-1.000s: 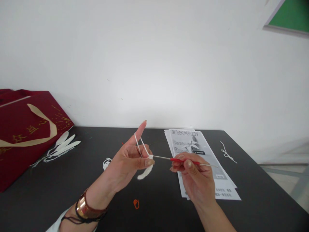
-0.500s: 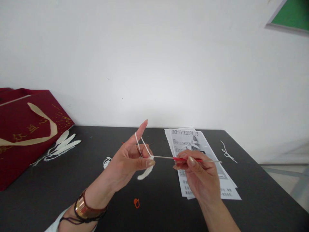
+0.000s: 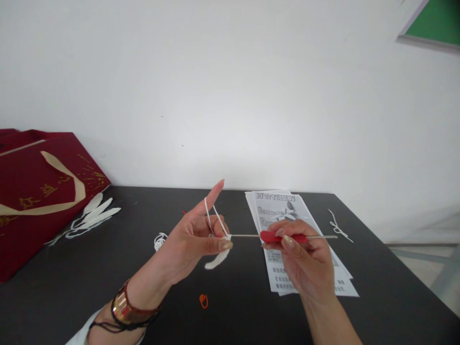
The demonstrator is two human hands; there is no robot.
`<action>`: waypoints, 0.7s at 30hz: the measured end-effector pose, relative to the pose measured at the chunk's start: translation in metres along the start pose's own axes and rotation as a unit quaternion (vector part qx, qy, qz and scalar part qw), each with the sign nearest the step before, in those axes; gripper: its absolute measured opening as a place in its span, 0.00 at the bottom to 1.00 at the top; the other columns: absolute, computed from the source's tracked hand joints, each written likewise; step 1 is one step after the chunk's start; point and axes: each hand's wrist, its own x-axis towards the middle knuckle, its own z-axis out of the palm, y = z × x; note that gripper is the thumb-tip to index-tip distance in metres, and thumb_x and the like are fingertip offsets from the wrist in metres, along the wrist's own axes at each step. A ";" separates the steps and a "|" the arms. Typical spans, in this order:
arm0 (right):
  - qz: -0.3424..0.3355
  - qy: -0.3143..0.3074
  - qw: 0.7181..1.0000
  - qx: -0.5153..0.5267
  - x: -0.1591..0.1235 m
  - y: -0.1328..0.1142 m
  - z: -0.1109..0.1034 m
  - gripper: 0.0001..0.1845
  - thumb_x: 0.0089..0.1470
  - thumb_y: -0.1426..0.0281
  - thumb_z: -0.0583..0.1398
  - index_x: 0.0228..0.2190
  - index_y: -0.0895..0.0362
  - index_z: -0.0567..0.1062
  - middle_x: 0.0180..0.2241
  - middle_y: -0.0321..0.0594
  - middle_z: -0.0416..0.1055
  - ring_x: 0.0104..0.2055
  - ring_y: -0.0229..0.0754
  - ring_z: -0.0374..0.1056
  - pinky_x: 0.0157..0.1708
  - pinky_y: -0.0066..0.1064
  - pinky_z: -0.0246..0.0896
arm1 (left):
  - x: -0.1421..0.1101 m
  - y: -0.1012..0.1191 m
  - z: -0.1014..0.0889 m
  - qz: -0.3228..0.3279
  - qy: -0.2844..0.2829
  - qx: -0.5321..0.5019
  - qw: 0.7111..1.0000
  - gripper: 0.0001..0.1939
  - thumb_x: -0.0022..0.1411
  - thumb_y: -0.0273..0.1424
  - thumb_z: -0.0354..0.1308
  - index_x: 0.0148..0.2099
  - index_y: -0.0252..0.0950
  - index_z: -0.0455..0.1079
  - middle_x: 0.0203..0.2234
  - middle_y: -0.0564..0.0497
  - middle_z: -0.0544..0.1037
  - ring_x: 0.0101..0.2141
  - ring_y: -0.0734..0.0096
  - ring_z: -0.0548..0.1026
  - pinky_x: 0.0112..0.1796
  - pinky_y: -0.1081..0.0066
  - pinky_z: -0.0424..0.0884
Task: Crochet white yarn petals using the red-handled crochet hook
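- Head view, just left of centre in the lower half of the frame: the left hand (image 3: 197, 235) pinches a small white knitted piece (image 3: 217, 260) between thumb and fingers, its index finger raised.
- White yarn (image 3: 220, 220) loops over that finger and runs down to the top of the piece.
- Right of centre, the right hand (image 3: 304, 251) grips the red handle of a crochet hook (image 3: 268, 236); its thin metal shaft lies level and meets the piece at the left thumb.
- Around the left wrist sits a wide bracelet (image 3: 124, 309).
- Behind and below the right hand, printed sheets (image 3: 271, 208) lie overlapped on the dark table (image 3: 172, 306).
- Lower centre, an orange clip (image 3: 203, 301).
- Left side, white petals (image 3: 97, 211) near a red bag (image 3: 36, 191).
- Right side, a knotted white string (image 3: 338, 227).
- Upper right corner, a green board (image 3: 436, 24).
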 end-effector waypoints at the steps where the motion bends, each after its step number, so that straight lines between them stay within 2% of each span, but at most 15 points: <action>1: 0.003 -0.005 1.000 0.001 0.000 0.000 0.000 0.03 0.54 0.73 0.66 0.33 0.54 0.81 0.35 0.39 0.78 0.33 0.41 0.79 0.33 0.29 0.79 | 0.000 0.000 0.000 -0.004 -0.001 0.000 1.000 0.50 0.51 0.18 0.68 0.68 0.58 0.51 0.24 0.58 0.71 0.25 0.77 0.67 0.26 0.77 0.61; 10: 0.002 -0.038 0.999 -0.004 0.000 -0.004 -0.003 0.03 0.55 0.73 0.65 0.34 0.54 0.80 0.36 0.39 0.78 0.34 0.40 0.78 0.33 0.28 0.77 | -0.002 0.004 0.000 -0.033 -0.008 0.003 0.999 0.51 0.51 0.18 0.68 0.68 0.58 0.51 0.23 0.58 0.70 0.25 0.77 0.67 0.25 0.77 0.60; 21: -0.019 -0.046 0.998 -0.040 0.003 -0.007 -0.003 0.03 0.56 0.71 0.65 0.34 0.55 0.80 0.34 0.40 0.77 0.33 0.39 0.77 0.33 0.29 0.77 | -0.001 0.006 -0.003 -0.050 -0.024 0.014 0.998 0.51 0.50 0.17 0.68 0.67 0.58 0.52 0.23 0.57 0.70 0.25 0.77 0.67 0.24 0.78 0.61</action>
